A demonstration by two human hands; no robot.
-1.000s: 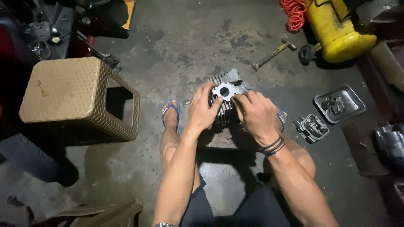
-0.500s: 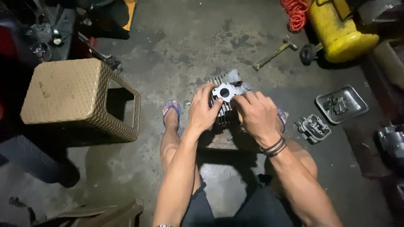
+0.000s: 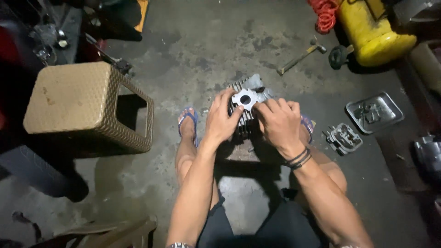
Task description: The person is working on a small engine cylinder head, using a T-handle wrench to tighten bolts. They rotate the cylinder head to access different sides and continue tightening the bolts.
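A grey finned engine cylinder (image 3: pixel 250 92) stands on the concrete floor between my feet. My left hand (image 3: pixel 220 120) grips its left side, fingers wrapped on the fins. My right hand (image 3: pixel 278 123) rests on its right top side, fingertips touching a flat pale gasket (image 3: pixel 245 99) with a round hole that lies on the cylinder's face. Dark bands circle my right wrist.
A tan woven plastic stool (image 3: pixel 82 108) stands at the left. A hammer (image 3: pixel 301 56) lies beyond the cylinder, near a yellow tank (image 3: pixel 372 32) and an orange coiled hose (image 3: pixel 325 13). A metal tray with parts (image 3: pixel 374 111) and a cylinder head (image 3: pixel 343 138) sit at the right.
Both hands stay on the cylinder; my fingers shift slightly on the gasket. Nothing else has moved.
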